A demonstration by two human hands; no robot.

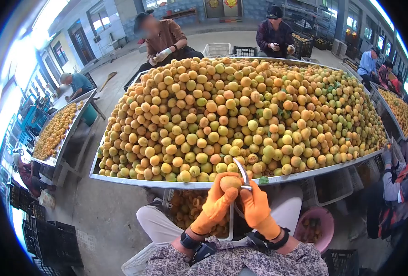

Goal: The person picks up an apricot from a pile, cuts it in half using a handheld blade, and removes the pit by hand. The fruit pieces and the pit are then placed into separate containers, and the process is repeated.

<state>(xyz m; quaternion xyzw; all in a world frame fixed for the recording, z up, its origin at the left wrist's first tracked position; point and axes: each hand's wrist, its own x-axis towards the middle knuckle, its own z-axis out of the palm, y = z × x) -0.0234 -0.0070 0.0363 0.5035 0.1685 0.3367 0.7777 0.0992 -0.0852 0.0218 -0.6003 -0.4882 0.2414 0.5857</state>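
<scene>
My left hand (pixel 216 202), in an orange glove, is closed around an apricot (pixel 230 182). In my right hand (pixel 260 208), gloved the same way, is a small knife with a curved blade (pixel 242 171). The blade points up and away from me, right beside the held fruit, and my two hands almost meet there. Just beyond them rises a large heap of yellow-orange and greenish apricots (pixel 222 119) on a metal-rimmed table (pixel 185 185). Below my hands, between my knees, a crate holds apricot pieces (pixel 185 207).
A pink basin (pixel 321 223) with fruit pieces stands by my right leg. Across the table sit two people (pixel 171 39) (pixel 273 34) handling fruit. Another person (pixel 397 188) is close on the right. Fruit-covered tables (pixel 59 129) and black crates (pixel 57 244) stand around.
</scene>
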